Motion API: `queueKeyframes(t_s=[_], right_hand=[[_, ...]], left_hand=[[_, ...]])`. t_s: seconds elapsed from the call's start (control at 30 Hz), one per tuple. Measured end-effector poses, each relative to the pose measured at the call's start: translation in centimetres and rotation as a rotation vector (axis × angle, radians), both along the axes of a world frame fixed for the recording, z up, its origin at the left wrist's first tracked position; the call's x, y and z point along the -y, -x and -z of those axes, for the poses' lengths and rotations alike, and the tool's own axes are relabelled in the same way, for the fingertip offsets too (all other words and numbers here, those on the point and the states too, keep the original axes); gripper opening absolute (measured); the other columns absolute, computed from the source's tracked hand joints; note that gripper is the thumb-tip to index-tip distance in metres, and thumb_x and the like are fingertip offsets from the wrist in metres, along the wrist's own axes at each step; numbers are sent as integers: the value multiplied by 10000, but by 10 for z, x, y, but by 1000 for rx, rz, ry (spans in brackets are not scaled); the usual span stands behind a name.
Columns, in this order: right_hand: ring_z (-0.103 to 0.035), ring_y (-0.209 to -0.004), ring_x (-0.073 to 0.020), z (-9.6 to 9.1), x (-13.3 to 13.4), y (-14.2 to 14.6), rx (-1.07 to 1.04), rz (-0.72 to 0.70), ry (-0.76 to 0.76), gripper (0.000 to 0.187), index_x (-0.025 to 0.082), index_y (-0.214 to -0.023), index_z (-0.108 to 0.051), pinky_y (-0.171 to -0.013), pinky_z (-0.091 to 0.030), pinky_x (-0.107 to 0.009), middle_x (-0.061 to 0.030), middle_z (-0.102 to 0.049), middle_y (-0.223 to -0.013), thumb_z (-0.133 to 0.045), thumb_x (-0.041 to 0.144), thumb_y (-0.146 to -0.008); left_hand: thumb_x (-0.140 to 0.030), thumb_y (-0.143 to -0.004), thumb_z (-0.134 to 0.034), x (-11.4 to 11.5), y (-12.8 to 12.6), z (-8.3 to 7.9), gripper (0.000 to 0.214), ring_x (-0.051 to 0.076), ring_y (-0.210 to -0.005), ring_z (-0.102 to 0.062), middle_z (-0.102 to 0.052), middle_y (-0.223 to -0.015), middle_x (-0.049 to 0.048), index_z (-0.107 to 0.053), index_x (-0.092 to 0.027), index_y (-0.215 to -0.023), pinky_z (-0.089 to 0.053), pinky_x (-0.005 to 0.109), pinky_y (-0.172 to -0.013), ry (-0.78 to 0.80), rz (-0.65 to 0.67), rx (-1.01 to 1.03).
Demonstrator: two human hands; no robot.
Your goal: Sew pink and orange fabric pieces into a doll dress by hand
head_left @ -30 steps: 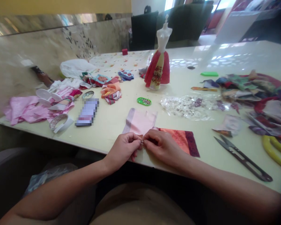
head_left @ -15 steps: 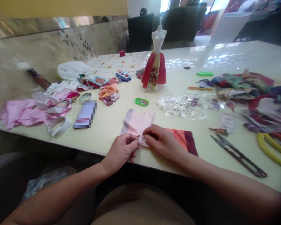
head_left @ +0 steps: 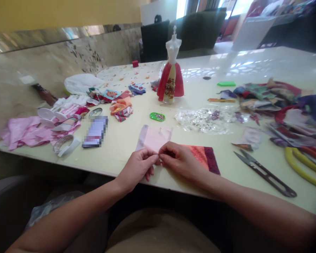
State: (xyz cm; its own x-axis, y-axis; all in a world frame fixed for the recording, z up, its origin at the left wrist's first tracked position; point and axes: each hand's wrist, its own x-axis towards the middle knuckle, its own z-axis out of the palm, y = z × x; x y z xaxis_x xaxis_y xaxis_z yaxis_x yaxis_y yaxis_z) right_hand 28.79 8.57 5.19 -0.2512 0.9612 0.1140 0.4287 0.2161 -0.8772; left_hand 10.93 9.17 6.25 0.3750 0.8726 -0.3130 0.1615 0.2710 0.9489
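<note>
At the table's near edge my left hand is pinched closed, thumb against fingers. Its fingertips meet those of my right hand, also closed in a pinch. Whatever sits between the fingertips is too small or hidden to make out. Just beyond the hands lies a pale pink piece of fabric with a greyish strip along its left side. An orange and dark red piece of fabric lies flat, partly covered by my right hand and forearm.
Thread snips and yellow-handled scissors lie right, near fabric scraps. A dress form in a red skirt stands behind a green dish and clear plastic. Left are a phone, tape roll and pink cloth.
A small white piece that showed between my fingertips is now hidden from view. My fingertips have come together. The whole view has shifted slightly; the things on the table lie as before.
</note>
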Motion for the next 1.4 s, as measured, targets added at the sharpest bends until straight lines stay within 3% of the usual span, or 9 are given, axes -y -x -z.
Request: queueKeyframes(t_s=[0.17, 0.33, 0.53, 0.8, 0.97, 1.1, 1.2, 1.3, 1.4], right_hand=[[-568, -700, -133, 0, 0, -3, -68, 34, 34, 114, 190, -795, -601, -657, -439, -255, 2, -642, -739, -525, 115, -835], [-556, -700, -135, 3, -2, -5, -82, 63, 21, 91, 194, -819, -594, -645, -427, -258, 3, -633, -756, -518, 149, -838], [-571, -731, -138, 1, -1, -4, -20, 25, -5, 133, 194, -801, -598, -668, -430, -261, -4, -635, -774, -515, 92, -815], [-594, -791, -141, 1, 1, -6, 49, -38, -58, 144, 183, -801, -642, -721, -442, -262, -15, -652, -832, -551, 74, -826], [-595, -760, -134, -1, 1, -6, 29, -63, -34, 143, 181, -787, -646, -685, -444, -249, -10, -652, -814, -562, 69, -818], [-574, -709, -123, -1, 0, -5, 21, -62, -30, 132, 178, -770, -634, -641, -425, -235, -4, -645, -782, -570, 68, -807], [-564, -700, -120, 0, 0, -5, 23, -33, -32, 134, 179, -768, -625, -633, -415, -231, 0, -645, -767, -565, 64, -801], [-567, -700, -124, 2, 1, -4, 2, -7, -29, 133, 184, -764, -617, -641, -417, -237, 3, -646, -752, -553, 73, -801], [-574, -711, -131, 2, 2, -4, -22, -4, -17, 118, 187, -765, -613, -653, -426, -245, 2, -648, -753, -555, 90, -801]], left_hand=[[-371, -824, -659, 2, -3, 2, 235, 55, -446, -436, -556, -636, -35, -571, -155, -844, -385, 150, -360, -1, -41, -18], [-425, -813, -676, 2, -4, 2, 301, 58, -466, -487, -649, -777, 3, -530, -172, -882, -403, 154, -348, 9, -50, -31], [-404, -821, -671, 3, -2, 5, 272, 65, -415, -438, -512, -533, -70, -512, -184, -845, -383, 153, -355, -29, -41, -34], [-353, -788, -698, 8, -3, 7, 256, 62, -443, -483, -524, -571, -70, -520, -178, -844, -394, 152, -376, -78, -106, -7], [-333, -765, -721, 8, -6, 5, 315, 53, -446, -503, -567, -720, -64, -463, -205, -895, -390, 156, -351, -75, -129, 35], [-329, -792, -690, 9, -6, 5, 270, 55, -448, -469, -540, -718, -61, -471, -205, -887, -376, 167, -354, -95, -108, 5], [-329, -829, -670, 14, -4, 8, 213, 62, -513, -479, -555, -762, -34, -524, -192, -903, -400, 181, -436, -216, -128, -74], [-329, -863, -657, 20, -2, 11, 167, 109, -694, -556, -606, -836, 16, -616, -176, -915, -462, 217, -624, -417, -128, -161], [-331, -875, -642, 19, -1, 11, 171, 152, -782, -587, -647, -854, 48, -671, -164, -860, -472, 259, -725, -470, -79, -228]])
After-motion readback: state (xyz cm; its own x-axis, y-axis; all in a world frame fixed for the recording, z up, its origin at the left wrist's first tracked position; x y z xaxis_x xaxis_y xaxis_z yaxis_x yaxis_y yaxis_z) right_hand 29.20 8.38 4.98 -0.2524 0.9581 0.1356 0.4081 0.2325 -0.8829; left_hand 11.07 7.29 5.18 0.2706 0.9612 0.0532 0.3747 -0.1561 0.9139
